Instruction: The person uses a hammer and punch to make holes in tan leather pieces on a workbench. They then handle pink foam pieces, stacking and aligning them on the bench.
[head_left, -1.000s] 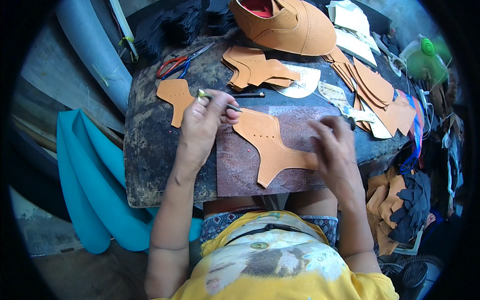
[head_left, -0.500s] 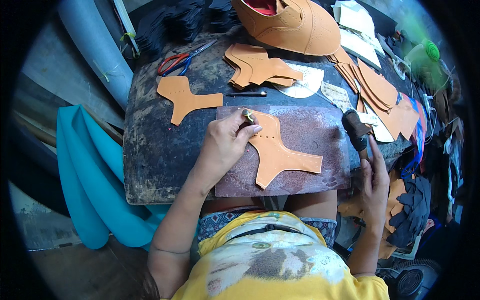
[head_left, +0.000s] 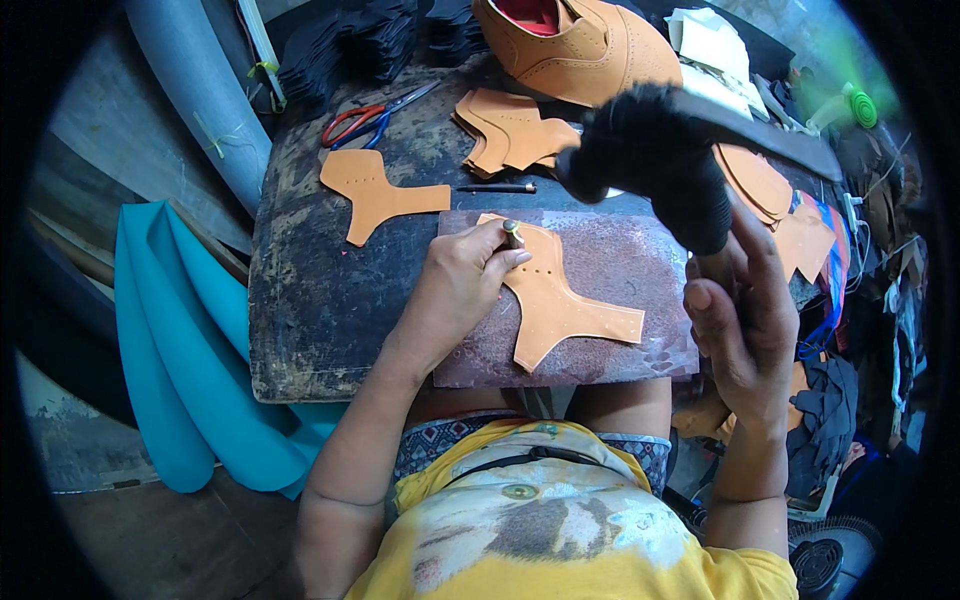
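My left hand [head_left: 458, 285] pinches a small metal punch [head_left: 513, 231] upright on a tan leather cut piece [head_left: 560, 298]. That piece lies on a reddish cutting slab [head_left: 620, 250] on the dark worn bench [head_left: 300, 300]. My right hand [head_left: 745, 315] is raised at the right, gripping the handle of a black mallet [head_left: 650, 165] whose head hangs above the slab. A row of small punched holes shows in the leather near the punch.
A second tan piece [head_left: 375, 190] lies on the bench at the left, with red-handled scissors [head_left: 365, 115] and a dark awl [head_left: 495, 187] behind it. Stacked tan pieces [head_left: 515, 130] and a tan shoe [head_left: 585, 40] sit at the back. Blue sheet material [head_left: 180, 350] hangs at the left.
My right hand left the leather, picked up the black mallet at the right and raised it over the slab. My left hand set the punch on the leather piece.
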